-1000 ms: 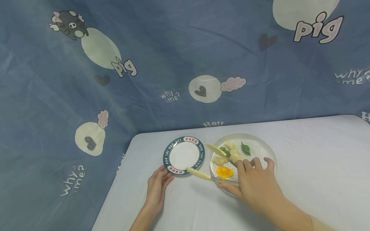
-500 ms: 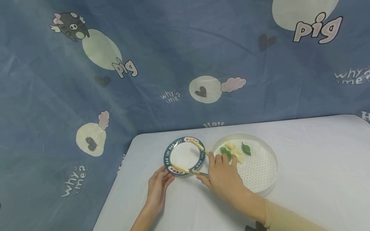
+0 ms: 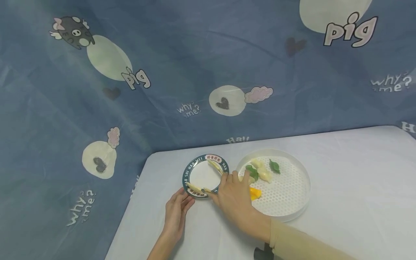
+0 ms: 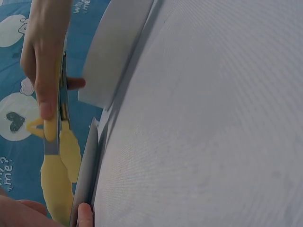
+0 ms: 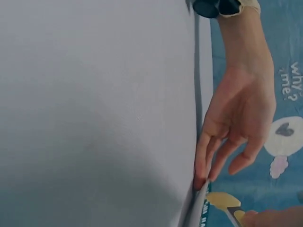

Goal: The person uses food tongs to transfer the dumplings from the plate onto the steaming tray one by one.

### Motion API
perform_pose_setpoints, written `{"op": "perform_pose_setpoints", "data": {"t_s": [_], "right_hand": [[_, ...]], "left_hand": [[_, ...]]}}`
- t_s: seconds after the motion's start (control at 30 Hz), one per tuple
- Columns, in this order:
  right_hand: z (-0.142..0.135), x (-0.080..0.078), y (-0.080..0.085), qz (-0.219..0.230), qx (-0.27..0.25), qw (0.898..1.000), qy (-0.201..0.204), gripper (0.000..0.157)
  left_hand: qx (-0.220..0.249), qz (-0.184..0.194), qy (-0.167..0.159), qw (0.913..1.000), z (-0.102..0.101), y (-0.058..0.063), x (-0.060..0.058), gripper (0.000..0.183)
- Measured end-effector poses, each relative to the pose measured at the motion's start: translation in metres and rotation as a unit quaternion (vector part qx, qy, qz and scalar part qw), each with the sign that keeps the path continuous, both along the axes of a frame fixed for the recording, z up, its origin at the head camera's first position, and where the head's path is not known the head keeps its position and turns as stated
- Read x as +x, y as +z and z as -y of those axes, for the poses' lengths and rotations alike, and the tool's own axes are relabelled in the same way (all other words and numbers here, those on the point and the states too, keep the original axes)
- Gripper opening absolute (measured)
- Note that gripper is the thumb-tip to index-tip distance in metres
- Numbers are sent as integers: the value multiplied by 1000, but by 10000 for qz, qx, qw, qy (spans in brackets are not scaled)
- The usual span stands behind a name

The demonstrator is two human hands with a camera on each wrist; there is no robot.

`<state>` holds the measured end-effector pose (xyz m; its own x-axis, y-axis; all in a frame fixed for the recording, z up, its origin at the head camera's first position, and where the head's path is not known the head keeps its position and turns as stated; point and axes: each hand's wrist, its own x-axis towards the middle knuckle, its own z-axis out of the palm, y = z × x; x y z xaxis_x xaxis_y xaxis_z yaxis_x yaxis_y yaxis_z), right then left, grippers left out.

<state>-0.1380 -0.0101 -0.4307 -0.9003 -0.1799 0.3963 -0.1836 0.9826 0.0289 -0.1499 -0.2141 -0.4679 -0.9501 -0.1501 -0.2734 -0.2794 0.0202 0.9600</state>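
Note:
My left hand (image 3: 175, 213) holds the near-left rim of a small white plate (image 3: 201, 175) with a dark green lettered border. In the left wrist view, one of its fingers lies against the outside of the plate (image 4: 87, 172). My right hand (image 3: 235, 198) grips tongs (image 4: 56, 165) with pale yellow tips. Their arms stand spread over the plate, one tip at the near-left border and the other toward the far right. Nothing shows between the tips. My right hand hides part of the tongs in the head view.
Right of the plate stands a round white tray (image 3: 282, 202) with a dimpled floor. It bears pale yellow lumpy pieces (image 3: 264, 173), green leaves (image 3: 274, 166) and an orange-yellow piece (image 3: 255, 193), partly behind my right hand. A blue patterned cloth (image 3: 182, 126) hangs behind the white table.
My right hand has carried the tongs left from over the tray to over the plate. The orange-yellow piece, hidden half a second ago, shows again. My left hand stays at the rim.

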Motion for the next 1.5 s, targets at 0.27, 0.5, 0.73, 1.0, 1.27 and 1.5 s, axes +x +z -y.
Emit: {"op": "perform_pose_setpoints", "data": {"t_s": [0.27, 0.5, 0.73, 1.0, 1.27, 1.5], "right_hand": [[11, -8, -8, 124, 355, 9989, -273, 85], [12, -5, -13, 526, 471, 9974, -132, 90], [12, -3, -18, 204, 721, 9971, -122, 94], [9, 2, -27, -246, 570, 9981, -52, 100], [3, 5, -30, -387, 468, 9981, 115, 95], [-18, 18, -19, -195, 19, 9976, 658, 73]], "left_hand": [[-62, 54, 8, 10000, 1, -1, -1, 63], [-94, 62, 66, 9999, 1, 1, -1, 62], [-82, 60, 38, 9999, 1, 2, -2, 62], [-60, 49, 15, 10000, 0, 3, -2, 64], [-47, 35, 87, 9999, 0, 3, -5, 65], [-63, 91, 111, 9999, 2, 2, -5, 65]]}}
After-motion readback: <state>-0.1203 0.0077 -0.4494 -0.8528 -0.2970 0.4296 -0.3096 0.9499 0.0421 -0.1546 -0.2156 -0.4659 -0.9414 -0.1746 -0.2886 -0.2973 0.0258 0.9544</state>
